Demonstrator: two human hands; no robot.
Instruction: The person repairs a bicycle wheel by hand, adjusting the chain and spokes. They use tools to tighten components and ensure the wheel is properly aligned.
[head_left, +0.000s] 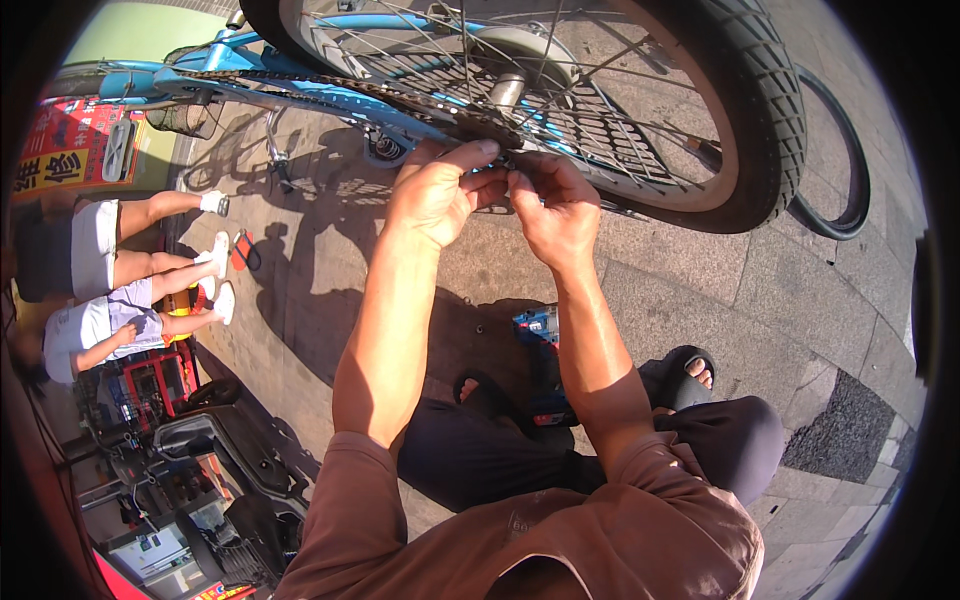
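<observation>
2 ppl (pixel 138 266) nr red/yel sign (pixel 68 150), dk pvmt patch (pixel 840 430) far R

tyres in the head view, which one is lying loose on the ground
The thin black tyre at far right, on the pavement with no wheel inside it. The other, a broad treaded tyre, is fitted around the spoked wheel.

Ground (pixel 700 285): paved stone, partly shadowed | blue-and-black power tool (pixel 541 328) between dark sandals (pixel 688 356) | black tyre (pixel 859 180), right | red-and-black item (pixel 240 248), left | rough dark patch (pixel 843 428), lower right
</observation>
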